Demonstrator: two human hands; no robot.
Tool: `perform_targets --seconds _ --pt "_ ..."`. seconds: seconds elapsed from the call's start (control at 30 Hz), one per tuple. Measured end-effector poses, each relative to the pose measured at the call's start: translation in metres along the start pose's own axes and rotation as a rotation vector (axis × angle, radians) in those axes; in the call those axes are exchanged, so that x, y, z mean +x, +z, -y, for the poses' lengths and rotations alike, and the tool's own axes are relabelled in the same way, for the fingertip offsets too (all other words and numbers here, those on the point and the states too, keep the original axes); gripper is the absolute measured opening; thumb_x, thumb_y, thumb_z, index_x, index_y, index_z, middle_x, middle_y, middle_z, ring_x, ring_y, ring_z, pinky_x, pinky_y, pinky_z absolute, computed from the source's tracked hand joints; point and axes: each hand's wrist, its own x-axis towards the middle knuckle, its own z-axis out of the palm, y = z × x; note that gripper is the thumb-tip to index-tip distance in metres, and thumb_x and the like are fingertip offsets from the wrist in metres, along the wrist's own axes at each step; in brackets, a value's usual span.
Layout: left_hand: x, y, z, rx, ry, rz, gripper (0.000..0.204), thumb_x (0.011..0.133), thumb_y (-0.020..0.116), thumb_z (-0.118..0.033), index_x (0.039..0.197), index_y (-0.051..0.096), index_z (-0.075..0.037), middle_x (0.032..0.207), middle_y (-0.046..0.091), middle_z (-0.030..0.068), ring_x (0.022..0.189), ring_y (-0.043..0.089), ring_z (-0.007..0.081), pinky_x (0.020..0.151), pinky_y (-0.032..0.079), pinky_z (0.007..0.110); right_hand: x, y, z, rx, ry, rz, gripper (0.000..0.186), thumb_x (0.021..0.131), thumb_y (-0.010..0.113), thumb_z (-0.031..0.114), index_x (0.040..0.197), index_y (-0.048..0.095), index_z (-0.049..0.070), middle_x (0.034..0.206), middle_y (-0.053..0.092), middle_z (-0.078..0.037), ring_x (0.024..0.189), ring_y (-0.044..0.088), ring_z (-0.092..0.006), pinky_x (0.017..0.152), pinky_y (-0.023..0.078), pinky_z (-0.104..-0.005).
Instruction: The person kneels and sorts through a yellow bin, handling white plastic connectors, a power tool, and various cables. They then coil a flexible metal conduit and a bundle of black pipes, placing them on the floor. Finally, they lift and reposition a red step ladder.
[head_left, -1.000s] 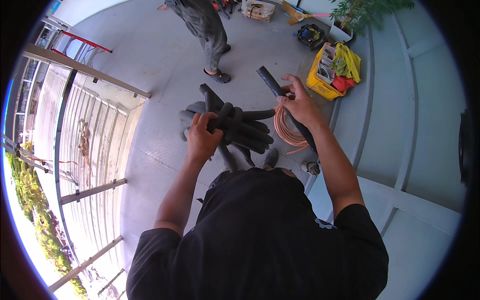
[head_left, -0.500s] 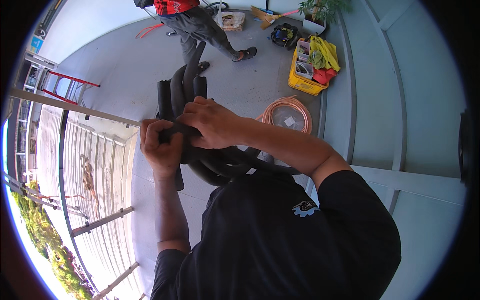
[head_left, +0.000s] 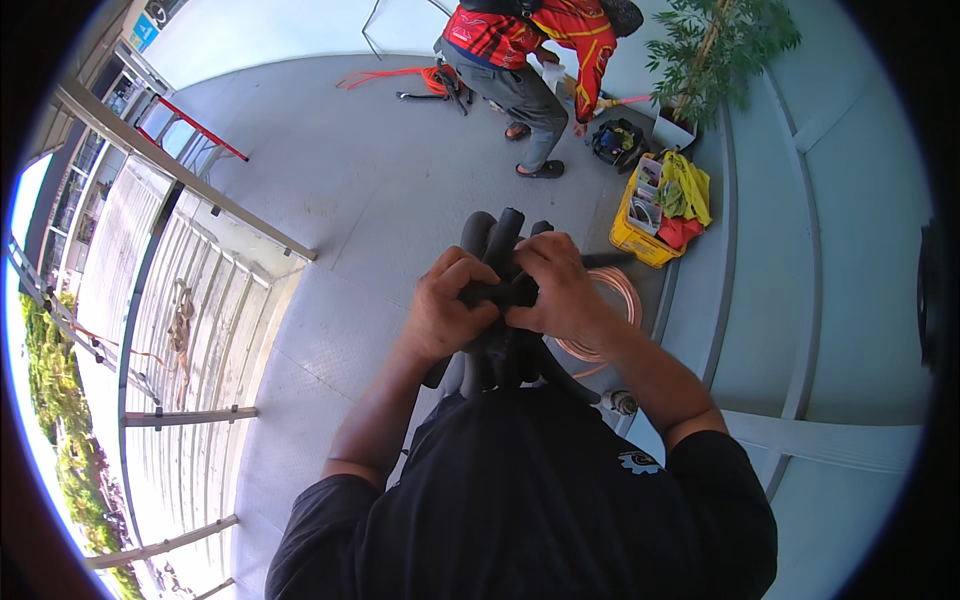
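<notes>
A bundle of black foam pipe insulation tubes (head_left: pixel 478 232) is held in front of my chest, with tube ends pointing away from me. One black piece runs crosswise over the bundle between my hands. My left hand (head_left: pixel 445 305) is closed around its left end, thumb and fingers curled. On the other side, my right hand (head_left: pixel 562 285) grips the right end with bent fingers. The lower tubes curve down against my shirt. Just beyond my right wrist a coil of copper tubing (head_left: pixel 632 300) lies on the floor.
A yellow crate (head_left: pixel 632 243) with cloths and parts stands at the right, by a black tool bag (head_left: pixel 618 143) and a potted plant (head_left: pixel 715 60). A co-worker in a red shirt (head_left: pixel 497 38) bends near the bag. Left are a metal railing (head_left: pixel 240 228) and red ladder (head_left: pixel 205 128).
The view has shifted; my hands and the tube bundle now sit nearer the middle, before my chest. The co-worker has gone from walking to bending down by the tool bag.
</notes>
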Motion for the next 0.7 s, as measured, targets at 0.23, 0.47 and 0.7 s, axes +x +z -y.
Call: perform_targets --seconds 0.23,0.47,0.7 --pt "-0.003 0.005 0.007 -0.053 -0.082 -0.051 0.029 0.066 0.073 -0.002 0.095 0.07 -0.003 0.097 0.064 0.0097 0.091 0.066 0.0252 0.081 0.054 0.036 -0.025 -0.001 0.025 -0.003 0.477 0.24 0.055 0.084 0.074 0.057 0.091 0.071 0.002 0.073 0.069 -0.015 0.072 0.071 -0.0347 0.067 0.055 -0.0457" --pt "-0.01 0.017 0.024 -0.034 -0.125 -0.086 0.027 0.068 0.074 -0.005 0.095 0.069 -0.003 0.097 0.063 0.0101 0.091 0.067 0.0256 0.081 0.054 0.036 -0.033 0.015 0.042 0.221 0.549 0.559 0.053 0.087 0.068 0.049 0.081 0.071 -0.004 0.07 0.067 -0.021 0.072 0.07 -0.0355 0.07 0.054 -0.0432" --pt "0.0 0.027 0.04 -0.106 -0.219 -0.115 0.026 0.07 0.073 -0.006 0.095 0.068 -0.002 0.095 0.063 0.0116 0.088 0.066 0.0278 0.08 0.054 0.036 -0.067 0.005 0.005 0.414 0.765 0.667 0.055 0.084 0.075 0.054 0.086 0.072 -0.002 0.066 0.061 -0.01 0.064 0.06 -0.0179 0.069 0.051 -0.0376"
